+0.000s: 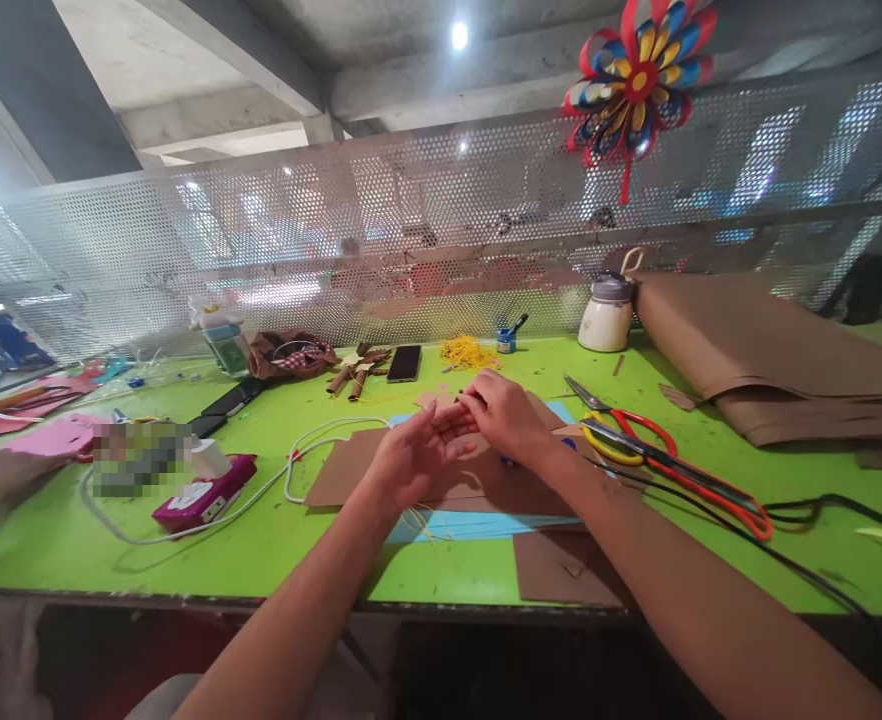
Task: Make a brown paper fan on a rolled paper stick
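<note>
My left hand (420, 458) is palm up with its fingers stretched out, over brown paper sheets (343, 470). Close against its fingertips, my right hand (502, 415) has its thumb and fingers pinched together. A tiny dark bit shows at that pinch, too small to name. Light blue paper strips (478, 526) lie under the brown sheets, and thin yellow threads (427, 522) poke out below my left hand. Nearer the table's front edge is another piece of brown paper (553, 570). To the right of my right hand lie scissors with red handles (647, 425) and a yellow-handled pair (612, 440).
A magenta power strip (205, 492) with a white cable sits left. Behind are a phone (404, 364), brown paper rolls (358, 375), yellow thread (469, 352), a blue jar (507, 341) and a white bottle (606, 318). Large brown paper (756, 340) lies right. Another person's hand (6, 490) is far left.
</note>
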Tool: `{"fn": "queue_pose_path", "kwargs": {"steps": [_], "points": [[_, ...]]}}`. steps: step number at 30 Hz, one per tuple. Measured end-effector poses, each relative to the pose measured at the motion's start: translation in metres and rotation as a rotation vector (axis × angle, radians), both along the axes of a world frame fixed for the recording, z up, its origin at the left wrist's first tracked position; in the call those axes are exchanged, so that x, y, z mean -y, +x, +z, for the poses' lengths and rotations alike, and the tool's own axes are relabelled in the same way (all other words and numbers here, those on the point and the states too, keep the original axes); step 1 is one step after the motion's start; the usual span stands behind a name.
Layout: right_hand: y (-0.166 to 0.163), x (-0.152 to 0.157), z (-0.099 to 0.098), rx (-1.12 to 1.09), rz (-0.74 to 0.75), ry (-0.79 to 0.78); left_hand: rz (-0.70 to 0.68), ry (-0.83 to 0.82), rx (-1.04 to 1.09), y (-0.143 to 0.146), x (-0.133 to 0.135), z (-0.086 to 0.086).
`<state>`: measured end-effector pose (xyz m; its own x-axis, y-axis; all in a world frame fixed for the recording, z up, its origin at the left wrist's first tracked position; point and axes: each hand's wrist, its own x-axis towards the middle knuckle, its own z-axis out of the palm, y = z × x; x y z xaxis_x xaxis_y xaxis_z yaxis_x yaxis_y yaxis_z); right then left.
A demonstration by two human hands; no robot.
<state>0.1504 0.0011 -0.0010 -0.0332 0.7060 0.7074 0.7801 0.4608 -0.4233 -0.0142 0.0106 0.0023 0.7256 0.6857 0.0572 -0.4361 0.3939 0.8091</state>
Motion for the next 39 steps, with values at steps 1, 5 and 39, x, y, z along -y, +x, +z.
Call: {"fn": "queue_pose_path", "kwargs": {"steps": [1,5,39], "points": [[-0.001,0.002,0.000,0.031,-0.013,-0.007,-0.005,-0.008,-0.003,0.000,0.000,0.000],[-0.005,0.004,-0.003,0.090,-0.057,-0.055,0.000,-0.007,-0.067,0.003,-0.002,-0.004],[0.043,0.162,0.079,-0.061,0.037,-0.523,0.069,0.188,-0.001,0.000,0.007,0.011]]}}
